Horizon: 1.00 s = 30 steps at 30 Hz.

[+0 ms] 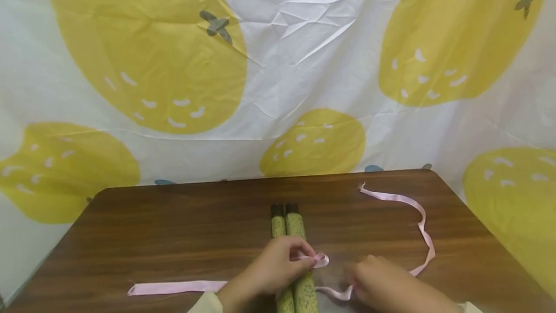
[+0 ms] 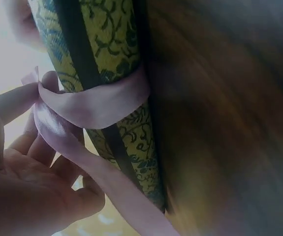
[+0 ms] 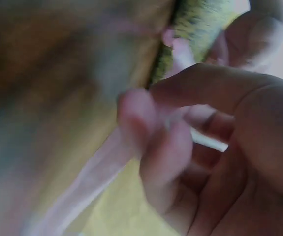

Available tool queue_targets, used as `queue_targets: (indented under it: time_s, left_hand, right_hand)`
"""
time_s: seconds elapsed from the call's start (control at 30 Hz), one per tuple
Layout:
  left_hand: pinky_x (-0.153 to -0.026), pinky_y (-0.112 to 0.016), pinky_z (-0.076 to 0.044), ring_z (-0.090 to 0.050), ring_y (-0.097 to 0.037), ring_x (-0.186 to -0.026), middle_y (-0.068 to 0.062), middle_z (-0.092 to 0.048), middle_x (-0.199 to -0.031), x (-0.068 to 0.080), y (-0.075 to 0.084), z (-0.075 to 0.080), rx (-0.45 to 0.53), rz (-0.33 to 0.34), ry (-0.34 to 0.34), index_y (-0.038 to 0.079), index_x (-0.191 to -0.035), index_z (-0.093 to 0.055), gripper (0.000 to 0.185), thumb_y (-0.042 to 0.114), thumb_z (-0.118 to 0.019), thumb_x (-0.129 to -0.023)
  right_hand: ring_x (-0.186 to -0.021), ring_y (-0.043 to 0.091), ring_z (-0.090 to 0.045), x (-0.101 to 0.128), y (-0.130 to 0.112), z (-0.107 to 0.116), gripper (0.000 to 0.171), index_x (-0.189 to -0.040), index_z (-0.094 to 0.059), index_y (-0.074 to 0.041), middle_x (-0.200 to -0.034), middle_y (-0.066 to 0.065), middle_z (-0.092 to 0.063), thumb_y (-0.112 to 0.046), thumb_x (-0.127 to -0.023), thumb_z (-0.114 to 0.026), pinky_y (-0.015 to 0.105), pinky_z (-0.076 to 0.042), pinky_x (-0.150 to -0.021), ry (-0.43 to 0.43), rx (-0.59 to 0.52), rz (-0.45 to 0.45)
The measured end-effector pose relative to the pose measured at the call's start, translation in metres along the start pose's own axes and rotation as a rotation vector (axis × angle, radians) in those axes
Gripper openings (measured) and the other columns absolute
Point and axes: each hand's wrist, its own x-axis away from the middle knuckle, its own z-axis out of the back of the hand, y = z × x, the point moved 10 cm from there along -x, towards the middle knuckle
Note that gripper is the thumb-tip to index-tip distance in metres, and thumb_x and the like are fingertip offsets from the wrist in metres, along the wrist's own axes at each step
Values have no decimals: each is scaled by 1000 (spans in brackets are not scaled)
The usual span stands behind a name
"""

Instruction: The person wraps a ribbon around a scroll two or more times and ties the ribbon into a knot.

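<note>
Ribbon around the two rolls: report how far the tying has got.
Done: the pink ribbon is wrapped round the two patterned rolls. In hand: the left hand pinches a small loop, the right hand holds the other strand. Left: no finished bow shows; both tails lie loose.

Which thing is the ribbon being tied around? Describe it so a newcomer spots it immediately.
On the brown wooden table, at the middle of the near edge, lie two slim rolls side by side. Their yellow-green patterned covers and dark end caps set them apart from the pink ribbon crossing them.
</note>
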Motion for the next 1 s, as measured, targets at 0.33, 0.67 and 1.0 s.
queue_targets:
  time_s: [0.33, 0.67, 1.0]
  left_hand:
    - [-82, -22, -52, -64, -4, -89, 4, -72, -98, 3, 6, -11, -44, 9, -49, 15, -91, -72, 6, 21, -72, -91]
    - [-76, -19, -51, -61, 1, -81, 4, -73, -88, 6, 2, -13, -7, 5, -78, 11, -89, -75, 4, 12, -71, -89]
    - [-72, -17, -47, -58, 4, -74, 9, -70, -80, 8, 2, -15, -6, -21, -130, 12, -81, -74, 12, 19, -71, -90]
  right_hand:
    - [-65, -11, -47, -4, -55, 44, 29, -84, -61, -22, -74, -17, -61, 4, -74, -69, 5, -39, -56, 240, -26, 319]
    - [-65, -7, -48, -17, -66, 63, 28, -83, -61, -21, -79, -13, -47, -8, -71, -83, 7, -41, -56, 404, 63, 336]
    - [-64, -6, -45, -30, -53, 61, 23, -82, -67, -20, -72, -14, -51, -2, -74, -79, 5, -38, -57, 448, -77, 351]
